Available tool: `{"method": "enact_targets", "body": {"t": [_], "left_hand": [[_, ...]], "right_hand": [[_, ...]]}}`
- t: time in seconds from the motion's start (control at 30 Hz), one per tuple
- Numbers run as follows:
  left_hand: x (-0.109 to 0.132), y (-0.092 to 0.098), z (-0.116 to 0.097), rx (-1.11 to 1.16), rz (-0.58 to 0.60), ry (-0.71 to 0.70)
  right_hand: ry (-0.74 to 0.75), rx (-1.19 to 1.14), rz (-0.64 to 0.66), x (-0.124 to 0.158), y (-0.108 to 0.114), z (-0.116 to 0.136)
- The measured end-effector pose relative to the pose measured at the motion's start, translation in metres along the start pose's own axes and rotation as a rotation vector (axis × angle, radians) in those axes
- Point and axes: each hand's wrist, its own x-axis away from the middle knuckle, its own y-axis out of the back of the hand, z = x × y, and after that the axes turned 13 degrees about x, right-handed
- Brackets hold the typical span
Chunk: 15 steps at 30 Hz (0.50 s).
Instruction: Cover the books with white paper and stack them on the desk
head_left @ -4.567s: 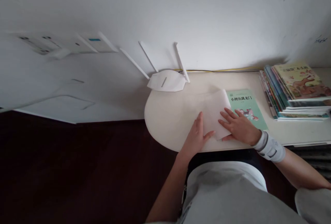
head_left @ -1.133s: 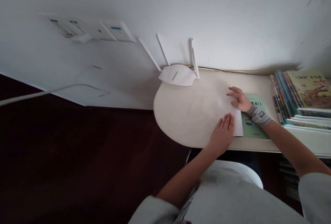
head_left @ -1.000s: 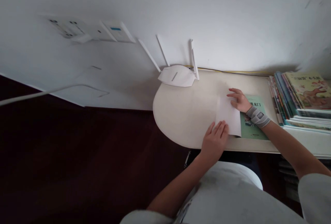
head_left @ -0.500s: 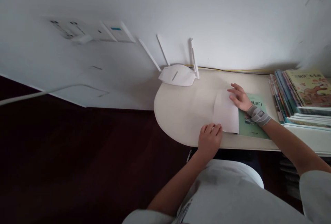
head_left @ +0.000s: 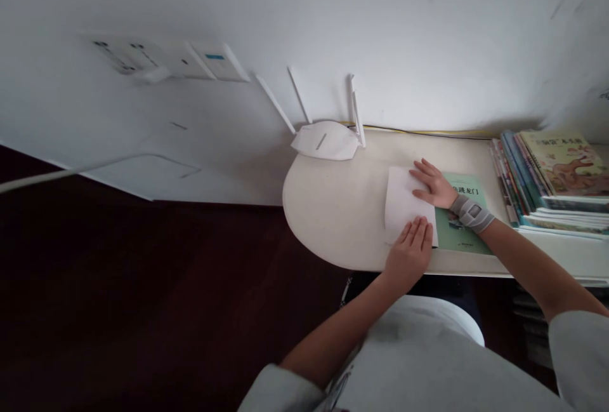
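A white sheet of paper [head_left: 399, 202] lies on the cream table, its right edge over a green book [head_left: 464, 221] with Chinese characters on the cover. My right hand [head_left: 434, 185] rests on the upper right part of the paper, fingers spread, with a grey band on the wrist. Below it, my left hand [head_left: 413, 250] lies flat on the lower part of the paper, its fingers stretched out and close together. Neither hand grips anything.
A white router [head_left: 326, 140] with raised antennas stands at the table's back left. Stacked books [head_left: 566, 158] lie at the right. Cables run along the wall. Below the table's front edge is a white rounded seat [head_left: 469, 320].
My left hand has moved right from the paper's lower left corner onto the paper. My right hand has shifted slightly left. The paper now lies flatter.
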Motion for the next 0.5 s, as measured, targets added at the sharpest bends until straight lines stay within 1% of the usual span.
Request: {"method": "enact_targets", "body": {"t": [0.07, 0.13, 0.23, 0.3, 0.4, 0.43, 0.5], "left_hand": [[0.001, -0.005, 0.000, -0.008, 0.043, 0.021], [0.004, -0.006, 0.003, 0.002, 0.104, 0.035], [0.006, -0.002, 0.012, 0.024, 0.195, 0.049], [0.007, 0.003, 0.017, 0.020, 0.229, 0.072], [0.009, 0.012, 0.019, -0.030, 0.201, 0.109], [0.010, 0.015, 0.017, -0.042, 0.180, 0.109], [0.012, 0.018, 0.014, -0.028, 0.160, 0.056]], "right_hand": [[0.004, 0.026, 0.020, 0.000, -0.001, 0.000], [0.003, 0.051, 0.025, 0.000, -0.002, 0.001], [0.008, 0.055, 0.017, 0.000, -0.002, 0.003], [0.030, 0.040, 0.009, 0.001, 0.000, 0.004], [0.070, 0.051, 0.041, 0.000, 0.003, 0.005], [0.079, 0.068, 0.075, -0.001, 0.004, 0.005], [0.087, 0.108, 0.169, -0.004, 0.003, 0.008]]}}
